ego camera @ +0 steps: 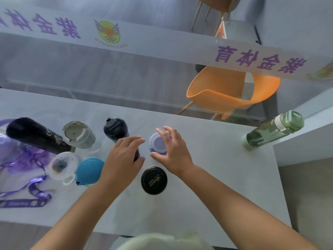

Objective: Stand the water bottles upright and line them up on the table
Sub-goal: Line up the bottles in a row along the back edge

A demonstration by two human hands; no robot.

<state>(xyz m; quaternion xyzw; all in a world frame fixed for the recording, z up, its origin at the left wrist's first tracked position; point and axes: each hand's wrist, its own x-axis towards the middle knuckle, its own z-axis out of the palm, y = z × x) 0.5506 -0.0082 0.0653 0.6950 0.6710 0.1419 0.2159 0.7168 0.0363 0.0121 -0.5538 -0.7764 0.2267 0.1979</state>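
Observation:
Several bottles stand upright on the pale table. My left hand wraps around the body of a dark navy bottle with a flip cap. My right hand arches over a bottle with a blue-and-white lid, fingers spread, thumb at its near rim. A black-lidded bottle stands just in front of both hands. To the left are a teal-lidded bottle, a clear-lidded cup, a grey-lidded tumbler and a tall black bottle. A green bottle stands alone at the far right.
A purple bottle and a purple lanyard lie at the table's left end. Behind the table runs a glass partition with a lettered banner; an orange chair stands beyond it. A raised ledge adjoins the table's right end.

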